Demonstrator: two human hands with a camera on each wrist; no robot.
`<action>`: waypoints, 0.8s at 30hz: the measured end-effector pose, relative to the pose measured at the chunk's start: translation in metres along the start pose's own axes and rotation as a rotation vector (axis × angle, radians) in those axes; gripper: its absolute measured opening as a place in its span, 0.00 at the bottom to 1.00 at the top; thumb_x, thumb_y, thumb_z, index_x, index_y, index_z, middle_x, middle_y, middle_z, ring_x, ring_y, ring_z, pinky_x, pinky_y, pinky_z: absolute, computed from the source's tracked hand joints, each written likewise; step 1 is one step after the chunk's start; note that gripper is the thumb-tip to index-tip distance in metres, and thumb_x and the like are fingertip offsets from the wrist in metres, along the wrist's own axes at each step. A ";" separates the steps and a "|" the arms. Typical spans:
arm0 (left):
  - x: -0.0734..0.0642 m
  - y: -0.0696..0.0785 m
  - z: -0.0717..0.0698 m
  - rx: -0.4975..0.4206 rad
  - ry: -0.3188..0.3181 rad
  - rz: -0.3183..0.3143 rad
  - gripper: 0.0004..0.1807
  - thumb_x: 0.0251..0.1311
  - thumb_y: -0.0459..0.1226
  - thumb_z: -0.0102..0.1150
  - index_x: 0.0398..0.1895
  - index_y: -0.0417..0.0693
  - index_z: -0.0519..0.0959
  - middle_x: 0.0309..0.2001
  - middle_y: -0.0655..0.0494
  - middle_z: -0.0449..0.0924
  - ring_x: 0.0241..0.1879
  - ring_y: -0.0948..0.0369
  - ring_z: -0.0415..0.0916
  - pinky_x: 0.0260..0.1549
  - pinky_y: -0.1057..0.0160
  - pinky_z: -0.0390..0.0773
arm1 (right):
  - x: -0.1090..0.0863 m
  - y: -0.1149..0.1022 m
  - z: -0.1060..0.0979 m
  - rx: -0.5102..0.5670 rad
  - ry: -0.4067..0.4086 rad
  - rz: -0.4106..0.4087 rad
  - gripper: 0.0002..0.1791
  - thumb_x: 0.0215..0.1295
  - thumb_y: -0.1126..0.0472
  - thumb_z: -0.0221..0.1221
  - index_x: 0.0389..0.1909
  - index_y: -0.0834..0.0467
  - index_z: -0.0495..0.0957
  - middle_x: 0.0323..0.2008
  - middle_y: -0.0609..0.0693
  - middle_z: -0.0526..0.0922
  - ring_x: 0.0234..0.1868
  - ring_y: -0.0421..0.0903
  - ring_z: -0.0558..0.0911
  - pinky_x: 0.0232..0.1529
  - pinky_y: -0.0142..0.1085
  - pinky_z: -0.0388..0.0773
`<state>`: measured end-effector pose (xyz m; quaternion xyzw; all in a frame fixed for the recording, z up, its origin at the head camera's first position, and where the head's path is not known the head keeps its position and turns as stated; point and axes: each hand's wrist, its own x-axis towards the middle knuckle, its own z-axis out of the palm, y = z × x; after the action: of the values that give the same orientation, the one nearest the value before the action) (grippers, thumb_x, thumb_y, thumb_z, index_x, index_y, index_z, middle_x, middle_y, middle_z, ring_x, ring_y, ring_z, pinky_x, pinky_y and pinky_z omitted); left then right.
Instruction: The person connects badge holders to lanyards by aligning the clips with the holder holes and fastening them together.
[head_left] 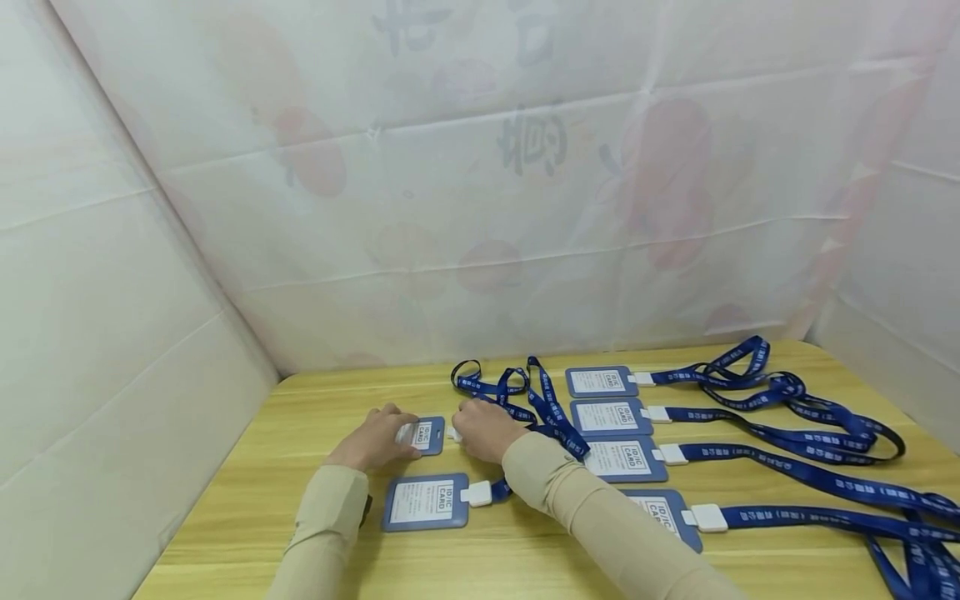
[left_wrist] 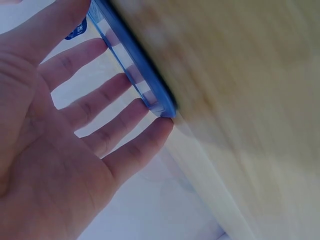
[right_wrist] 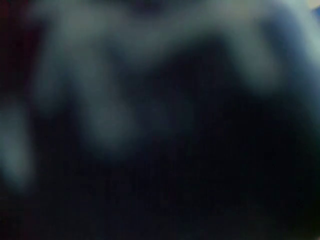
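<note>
My left hand [head_left: 372, 440] holds a blue ID card holder [head_left: 429, 435] at its left part, low over the wooden table. In the left wrist view, spread fingertips [left_wrist: 132, 82] touch one long edge of that holder, with the thumb towards the other side. Just right of it, my right hand [head_left: 487, 429] pinches the white clip [head_left: 452, 433] of a navy lanyard [head_left: 551, 404]. A small gap separates clip and holder slot. Most of the clip is hidden behind the fingers. The right wrist view is dark and blurred.
Nearer me lies another card holder [head_left: 426, 502] joined to its white clip [head_left: 477, 493]. On the right, several clipped holders [head_left: 600, 382] form a column, their navy lanyards [head_left: 810, 479] trailing rightward. A white printed sheet [head_left: 450, 208] hangs behind the wooden table [head_left: 247, 517].
</note>
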<state>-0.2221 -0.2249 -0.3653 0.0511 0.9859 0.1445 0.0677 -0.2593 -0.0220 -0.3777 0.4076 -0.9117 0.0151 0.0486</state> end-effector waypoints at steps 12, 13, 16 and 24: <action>0.000 0.009 -0.002 0.004 -0.006 0.009 0.29 0.54 0.39 0.76 0.61 0.45 0.81 0.54 0.45 0.75 0.53 0.47 0.70 0.54 0.41 0.76 | -0.008 0.014 -0.003 0.033 0.080 -0.014 0.05 0.61 0.66 0.70 0.35 0.62 0.84 0.32 0.51 0.81 0.34 0.45 0.80 0.39 0.33 0.82; 0.000 0.010 -0.001 0.005 -0.008 0.009 0.29 0.54 0.39 0.76 0.61 0.46 0.81 0.53 0.46 0.75 0.53 0.48 0.70 0.54 0.42 0.76 | -0.009 0.015 -0.004 0.037 0.079 -0.013 0.05 0.61 0.66 0.70 0.35 0.62 0.84 0.32 0.51 0.81 0.34 0.45 0.80 0.39 0.33 0.82; 0.001 0.013 0.000 0.004 -0.017 0.002 0.29 0.54 0.39 0.77 0.61 0.47 0.82 0.51 0.49 0.75 0.51 0.50 0.70 0.54 0.42 0.77 | -0.012 0.019 -0.005 0.060 0.065 -0.007 0.05 0.61 0.66 0.69 0.36 0.62 0.84 0.33 0.52 0.82 0.34 0.44 0.80 0.39 0.33 0.82; 0.005 0.024 0.002 0.032 -0.032 0.015 0.28 0.54 0.40 0.76 0.61 0.47 0.82 0.50 0.50 0.76 0.51 0.50 0.71 0.56 0.42 0.76 | -0.017 0.024 -0.006 0.075 0.057 -0.009 0.08 0.60 0.66 0.71 0.39 0.62 0.84 0.34 0.52 0.82 0.34 0.45 0.81 0.37 0.31 0.81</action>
<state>-0.2245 -0.2008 -0.3610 0.0620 0.9864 0.1286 0.0817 -0.2651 0.0073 -0.3730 0.4127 -0.9069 0.0607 0.0591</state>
